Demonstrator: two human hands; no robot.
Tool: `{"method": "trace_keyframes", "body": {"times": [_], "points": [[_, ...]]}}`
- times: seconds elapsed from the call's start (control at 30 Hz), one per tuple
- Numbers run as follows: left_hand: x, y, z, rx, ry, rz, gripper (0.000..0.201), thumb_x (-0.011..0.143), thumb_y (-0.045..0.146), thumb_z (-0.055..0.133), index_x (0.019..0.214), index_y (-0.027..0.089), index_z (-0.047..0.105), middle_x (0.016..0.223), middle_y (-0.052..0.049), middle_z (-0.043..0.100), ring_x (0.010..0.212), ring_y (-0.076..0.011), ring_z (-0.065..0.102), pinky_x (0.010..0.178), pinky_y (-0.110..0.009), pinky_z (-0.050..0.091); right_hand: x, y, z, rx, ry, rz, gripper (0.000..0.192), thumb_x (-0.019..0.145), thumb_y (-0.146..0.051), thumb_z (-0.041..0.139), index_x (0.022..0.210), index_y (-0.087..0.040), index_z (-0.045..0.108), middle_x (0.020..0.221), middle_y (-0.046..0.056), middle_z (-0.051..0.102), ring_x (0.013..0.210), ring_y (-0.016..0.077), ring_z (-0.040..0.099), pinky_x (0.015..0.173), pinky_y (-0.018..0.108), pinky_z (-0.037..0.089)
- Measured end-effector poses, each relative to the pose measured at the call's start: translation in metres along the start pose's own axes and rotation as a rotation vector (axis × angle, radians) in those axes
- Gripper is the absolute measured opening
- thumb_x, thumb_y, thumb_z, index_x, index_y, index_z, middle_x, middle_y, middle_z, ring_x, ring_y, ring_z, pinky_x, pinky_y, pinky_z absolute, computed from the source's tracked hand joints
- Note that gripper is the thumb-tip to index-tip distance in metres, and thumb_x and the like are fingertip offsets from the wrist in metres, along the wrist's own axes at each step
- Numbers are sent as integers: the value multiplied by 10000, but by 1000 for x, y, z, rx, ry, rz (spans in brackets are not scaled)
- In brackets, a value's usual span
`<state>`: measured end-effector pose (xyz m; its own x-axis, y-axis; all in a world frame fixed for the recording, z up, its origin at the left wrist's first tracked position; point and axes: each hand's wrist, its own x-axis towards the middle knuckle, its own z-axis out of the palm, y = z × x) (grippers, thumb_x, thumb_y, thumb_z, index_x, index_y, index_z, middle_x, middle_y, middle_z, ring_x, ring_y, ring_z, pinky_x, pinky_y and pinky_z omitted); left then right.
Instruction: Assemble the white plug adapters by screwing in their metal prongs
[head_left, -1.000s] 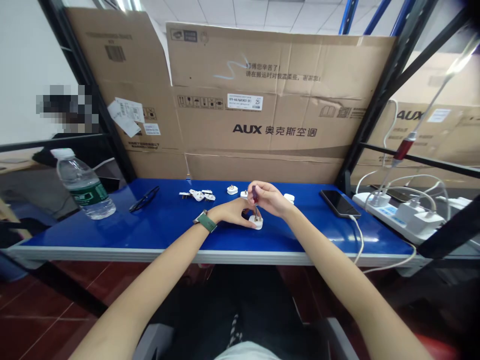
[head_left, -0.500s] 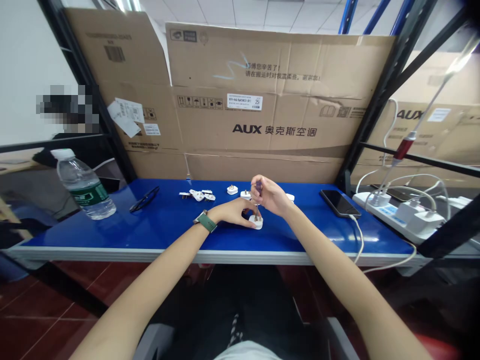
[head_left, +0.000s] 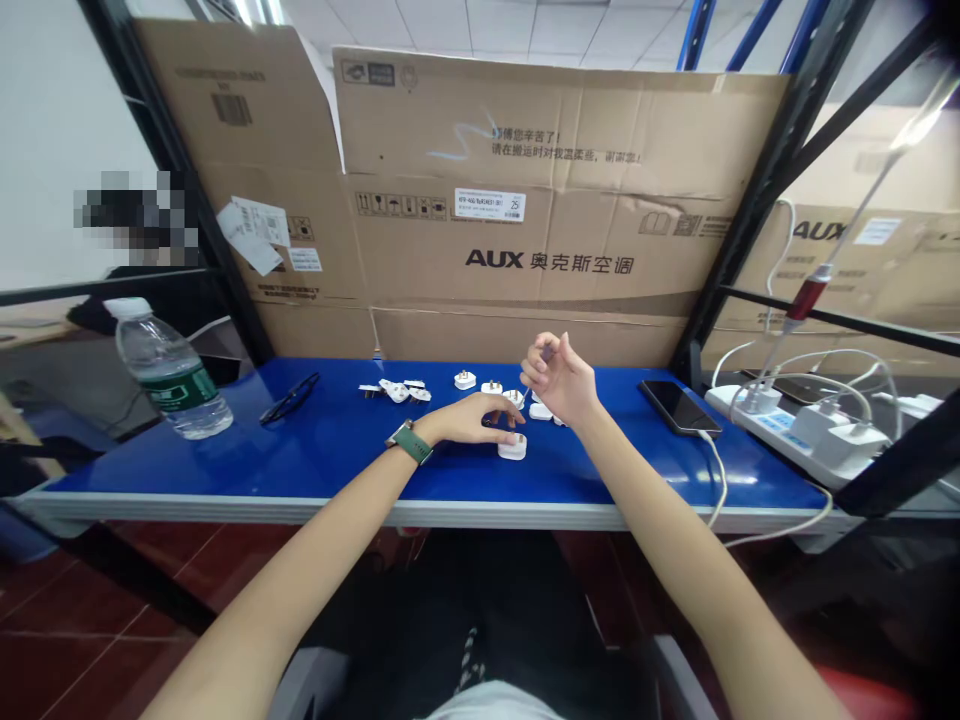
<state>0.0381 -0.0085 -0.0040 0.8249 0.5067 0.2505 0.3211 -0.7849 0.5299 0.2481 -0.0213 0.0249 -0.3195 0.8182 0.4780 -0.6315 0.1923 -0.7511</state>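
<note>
A white plug (head_left: 512, 447) lies on the blue counter (head_left: 337, 450) near its front edge, pins up. The left hand (head_left: 472, 418) rests on the counter just behind it, its fingers (head_left: 504, 436) stretched out loosely and touching the plug's top edge without closing around it. The right hand (head_left: 559, 378) is raised clear of the counter, above and to the right of the plug, its fingers curled in around a small screwdriver (head_left: 546, 353), of which only a dark tip shows between them. Behind the hands, more white plug parts (head_left: 491, 386) lie in a loose row, with another small cluster (head_left: 396, 390) further left. A pair of dark glasses (head_left: 289, 398) lies beyond that, and a water bottle (head_left: 169, 370) stands at the counter's left end. To the right a black phone (head_left: 679, 405) lies flat with a white cable running from it, and a white power strip (head_left: 802, 430) sits at the far right. Flattened cardboard boxes (head_left: 525, 200) stand against the back.
</note>
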Motion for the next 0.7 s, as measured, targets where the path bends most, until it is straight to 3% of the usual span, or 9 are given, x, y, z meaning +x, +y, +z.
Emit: {"method": "trace_keyframes", "body": {"times": [0.17, 0.3, 0.7], "points": [[3, -6, 0, 34, 88, 56, 266, 964, 420, 677, 1044, 182, 765, 1047, -74, 763, 970, -191, 685, 876, -293, 485, 2, 1, -3, 33, 36, -65, 392, 1023, -571, 455, 847, -244, 580, 681, -10, 376, 548, 149, 329, 537, 290, 368], [5, -11, 0, 77, 127, 68, 264, 987, 400, 644, 952, 171, 772, 964, -67, 766, 907, -183, 687, 846, -281, 479, 3, 3, -3, 84, 4, -82, 377, 1025, -542, 473, 825, -237, 570, 681, -11, 379, 546, 142, 339, 541, 289, 365], [-4, -19, -11, 421, 68, 50, 175, 960, 221, 624, 1026, 223, 787, 1038, -51, 774, 974, -205, 689, 903, -309, 458, 4, 0, -5, 89, 114, -123, 416, 1032, -563, 453, 780, -237, 509, 650, -14, 370, 527, 140, 348, 517, 286, 374]]}}
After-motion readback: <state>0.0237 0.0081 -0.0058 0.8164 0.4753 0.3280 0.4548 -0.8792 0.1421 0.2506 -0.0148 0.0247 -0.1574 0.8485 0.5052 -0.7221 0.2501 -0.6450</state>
